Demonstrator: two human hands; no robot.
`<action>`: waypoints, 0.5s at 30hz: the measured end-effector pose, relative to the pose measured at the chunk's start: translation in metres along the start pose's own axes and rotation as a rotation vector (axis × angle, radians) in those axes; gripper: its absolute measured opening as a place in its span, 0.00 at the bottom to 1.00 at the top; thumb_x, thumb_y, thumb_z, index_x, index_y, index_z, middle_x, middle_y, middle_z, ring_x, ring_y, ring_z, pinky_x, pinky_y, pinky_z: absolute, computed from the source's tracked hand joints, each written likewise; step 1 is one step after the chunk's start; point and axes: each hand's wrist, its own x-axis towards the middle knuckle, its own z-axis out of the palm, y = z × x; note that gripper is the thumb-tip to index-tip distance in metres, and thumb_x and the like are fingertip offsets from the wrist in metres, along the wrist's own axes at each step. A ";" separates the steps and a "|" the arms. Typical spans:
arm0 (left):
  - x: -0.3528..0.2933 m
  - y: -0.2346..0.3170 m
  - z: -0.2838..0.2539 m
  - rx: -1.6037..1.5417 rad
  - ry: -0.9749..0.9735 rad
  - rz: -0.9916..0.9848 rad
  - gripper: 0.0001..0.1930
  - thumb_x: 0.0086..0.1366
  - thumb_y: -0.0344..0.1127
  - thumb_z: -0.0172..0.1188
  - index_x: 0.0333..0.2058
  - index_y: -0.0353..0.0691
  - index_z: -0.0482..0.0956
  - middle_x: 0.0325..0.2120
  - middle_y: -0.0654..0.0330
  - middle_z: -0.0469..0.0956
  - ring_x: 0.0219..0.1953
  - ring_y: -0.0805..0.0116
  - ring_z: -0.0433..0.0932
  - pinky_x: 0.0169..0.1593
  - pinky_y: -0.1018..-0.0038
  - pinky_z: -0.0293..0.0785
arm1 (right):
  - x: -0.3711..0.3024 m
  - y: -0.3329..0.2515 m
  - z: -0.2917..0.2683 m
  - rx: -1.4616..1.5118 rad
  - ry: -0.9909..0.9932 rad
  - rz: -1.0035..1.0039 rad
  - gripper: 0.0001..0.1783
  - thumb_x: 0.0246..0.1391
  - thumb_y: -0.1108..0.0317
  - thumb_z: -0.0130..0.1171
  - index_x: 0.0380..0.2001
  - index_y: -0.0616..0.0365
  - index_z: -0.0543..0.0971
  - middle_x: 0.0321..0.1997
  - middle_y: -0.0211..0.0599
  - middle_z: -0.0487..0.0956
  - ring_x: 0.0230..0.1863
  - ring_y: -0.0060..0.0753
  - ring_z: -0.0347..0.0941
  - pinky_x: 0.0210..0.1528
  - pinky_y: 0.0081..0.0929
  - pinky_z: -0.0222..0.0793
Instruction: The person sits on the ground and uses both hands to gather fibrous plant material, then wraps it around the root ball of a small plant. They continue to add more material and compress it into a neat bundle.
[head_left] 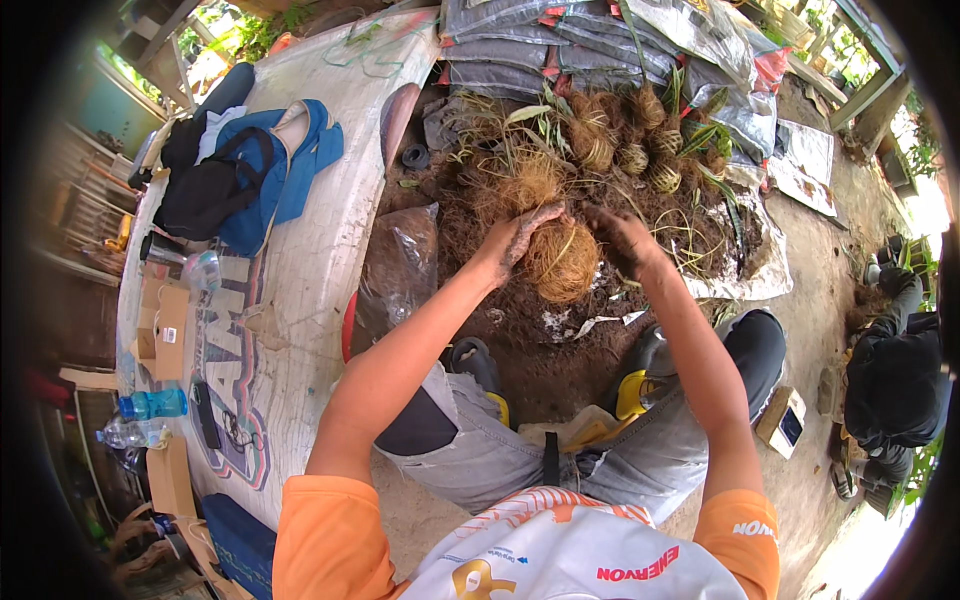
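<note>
A round ball of brown coconut fibre (562,264) sits between my hands above dark, loose soil (500,300). My left hand (522,238) is closed along the ball's upper left side, its soiled fingers reaching over the top. Dark with soil, my right hand (622,240) is cupped open beside the ball's upper right; whether it touches the fibre is hard to see. Just beyond the left hand lies a heap of loose coconut fibre (530,188). Several fibre-wrapped plant balls (592,145) with green leaves are piled farther back.
Stacked grey sacks (600,60) stand at the back. Left of the soil are a clear plastic bag (400,260) and a white board (330,230) bearing a blue bag (290,170) and bottles. A phone on a box (786,424) lies right; another person (895,380) crouches at far right.
</note>
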 end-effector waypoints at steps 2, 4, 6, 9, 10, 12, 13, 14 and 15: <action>0.006 -0.010 -0.005 0.031 0.002 0.001 0.23 0.56 0.44 0.61 0.47 0.37 0.73 0.44 0.60 0.75 0.46 0.68 0.74 0.51 0.69 0.70 | 0.002 -0.008 -0.007 0.069 0.006 -0.093 0.19 0.51 0.54 0.60 0.33 0.61 0.74 0.18 0.24 0.65 0.16 0.15 0.56 0.19 0.20 0.54; 0.010 -0.016 -0.009 0.072 0.021 -0.017 0.23 0.56 0.45 0.61 0.47 0.37 0.73 0.45 0.60 0.74 0.48 0.69 0.72 0.53 0.68 0.68 | -0.005 -0.018 -0.010 -0.067 0.002 -0.119 0.17 0.52 0.54 0.60 0.29 0.58 0.73 0.18 0.23 0.65 0.16 0.15 0.57 0.19 0.19 0.53; 0.015 -0.019 -0.014 0.122 0.059 -0.056 0.24 0.56 0.46 0.61 0.48 0.38 0.73 0.47 0.60 0.73 0.51 0.69 0.70 0.55 0.67 0.66 | -0.009 -0.020 -0.008 -0.127 0.026 -0.152 0.16 0.53 0.54 0.58 0.29 0.56 0.74 0.20 0.22 0.67 0.17 0.15 0.56 0.20 0.17 0.50; 0.017 -0.020 -0.015 0.153 0.098 -0.014 0.26 0.55 0.50 0.61 0.49 0.42 0.73 0.50 0.58 0.71 0.55 0.67 0.66 0.57 0.62 0.63 | -0.036 -0.032 0.015 -0.318 0.064 -0.302 0.20 0.56 0.52 0.52 0.28 0.60 0.75 0.18 0.20 0.66 0.19 0.15 0.56 0.22 0.18 0.51; 0.022 -0.020 -0.019 0.155 0.153 -0.010 0.29 0.52 0.54 0.62 0.48 0.40 0.73 0.48 0.55 0.71 0.55 0.66 0.65 0.58 0.62 0.61 | -0.038 -0.029 0.018 -0.335 0.024 -0.352 0.19 0.58 0.53 0.51 0.29 0.61 0.75 0.19 0.22 0.68 0.20 0.15 0.57 0.23 0.18 0.53; 0.029 -0.021 -0.026 0.140 0.257 0.012 0.32 0.48 0.58 0.63 0.45 0.39 0.74 0.47 0.52 0.71 0.56 0.65 0.65 0.58 0.61 0.59 | -0.044 -0.020 0.025 -0.370 -0.059 -0.452 0.18 0.60 0.56 0.48 0.30 0.62 0.76 0.21 0.24 0.71 0.22 0.15 0.61 0.26 0.19 0.56; 0.029 -0.020 -0.029 0.127 0.310 0.027 0.32 0.48 0.59 0.63 0.44 0.40 0.75 0.47 0.52 0.71 0.56 0.64 0.64 0.58 0.60 0.59 | -0.060 -0.025 0.037 -0.337 -0.107 -0.434 0.17 0.62 0.60 0.46 0.32 0.63 0.76 0.24 0.28 0.74 0.26 0.16 0.65 0.31 0.19 0.61; 0.026 -0.012 -0.022 0.096 0.342 0.055 0.27 0.51 0.57 0.60 0.43 0.44 0.76 0.48 0.55 0.71 0.55 0.64 0.65 0.58 0.59 0.60 | -0.069 -0.023 0.045 -0.359 -0.089 -0.432 0.16 0.61 0.61 0.46 0.33 0.64 0.76 0.25 0.30 0.75 0.27 0.17 0.66 0.32 0.20 0.63; 0.024 -0.007 -0.019 0.064 0.375 0.083 0.22 0.54 0.55 0.58 0.42 0.47 0.76 0.49 0.58 0.70 0.54 0.63 0.66 0.57 0.58 0.61 | -0.075 -0.020 0.050 -0.381 -0.073 -0.431 0.16 0.61 0.61 0.46 0.34 0.64 0.75 0.26 0.31 0.76 0.28 0.18 0.66 0.34 0.20 0.64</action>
